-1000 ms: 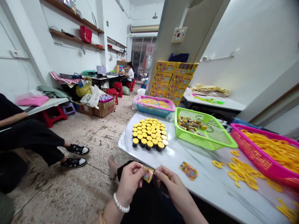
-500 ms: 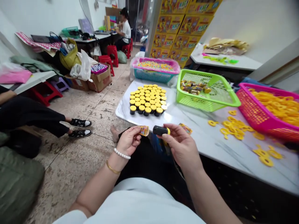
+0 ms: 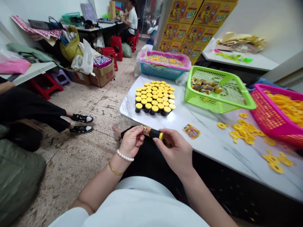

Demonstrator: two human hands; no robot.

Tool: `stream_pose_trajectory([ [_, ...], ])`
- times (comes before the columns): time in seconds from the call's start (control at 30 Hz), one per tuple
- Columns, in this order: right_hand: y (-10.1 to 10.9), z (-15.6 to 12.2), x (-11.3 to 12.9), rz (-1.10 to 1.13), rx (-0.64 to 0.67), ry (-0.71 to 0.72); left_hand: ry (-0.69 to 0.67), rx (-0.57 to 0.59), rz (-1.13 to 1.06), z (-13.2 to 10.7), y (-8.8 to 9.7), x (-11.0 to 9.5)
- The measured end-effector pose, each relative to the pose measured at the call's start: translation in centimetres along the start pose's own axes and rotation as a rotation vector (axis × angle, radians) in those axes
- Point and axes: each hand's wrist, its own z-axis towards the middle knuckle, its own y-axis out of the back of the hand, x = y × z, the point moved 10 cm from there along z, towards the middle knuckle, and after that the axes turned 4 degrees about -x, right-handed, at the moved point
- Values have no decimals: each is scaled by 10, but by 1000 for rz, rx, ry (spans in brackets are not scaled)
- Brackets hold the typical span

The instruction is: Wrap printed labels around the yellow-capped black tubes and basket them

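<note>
Both my hands sit together above my lap. My left hand [image 3: 131,142] pinches a printed paper label [image 3: 146,130] against a small black cylindrical container [image 3: 153,133] with a yellow cap. My right hand [image 3: 172,151] holds the capped end. Beyond them, many matching containers [image 3: 153,99] stand in tight rows on a white marble table [image 3: 182,124]. A loose label [image 3: 191,131] lies nearest my right hand. Scattered yellow plastic rings [image 3: 243,134] lie further right.
A green basket [image 3: 203,105] holds labelled containers, a pink basket [image 3: 262,116] holds yellow rings, and a blue basket [image 3: 161,72] holds colourful pieces. Stacked yellow boxes [image 3: 189,28] stand behind. A seated person's legs [image 3: 35,107] are at left; another person [image 3: 131,22] works far back.
The label and black container, held apart before, are now pressed together between my hands, with the label against the container's side. The view has tilted slightly.
</note>
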Motion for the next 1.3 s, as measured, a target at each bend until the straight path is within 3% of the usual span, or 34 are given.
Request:
stream_pose_trajectory([
  [0.1, 1, -1, 23, -67, 1, 159, -16, 9, 44, 1, 1, -2],
  [0.17, 3, -2, 25, -62, -21, 166, -17, 14, 81, 2, 2, -3],
  [0.4, -1, -12, -23, 359, -124, -244, -19, 54, 58, -2, -7, 0],
  [0.57, 5, -15, -14, 462, -184, -250, -49, 66, -29, -15, -21, -7],
  [0.77, 39, -15, 12, 255, -218, -48, -34, 143, -97, -39, -45, -11],
  [0.97, 69, -31, 72, -66, -258, 424, -106, 200, -28, -61, -59, -12],
  [1.07, 74, -42, 91, -99, -270, 562, -103, 210, -4, -67, -59, -11],
  [1.17, 72, -39, 80, 5, -225, 448, -110, 240, 39, -69, -60, -12],
  [1.3, 56, -25, 31, 229, -123, 41, -147, 268, 83, -68, -60, -13],
])
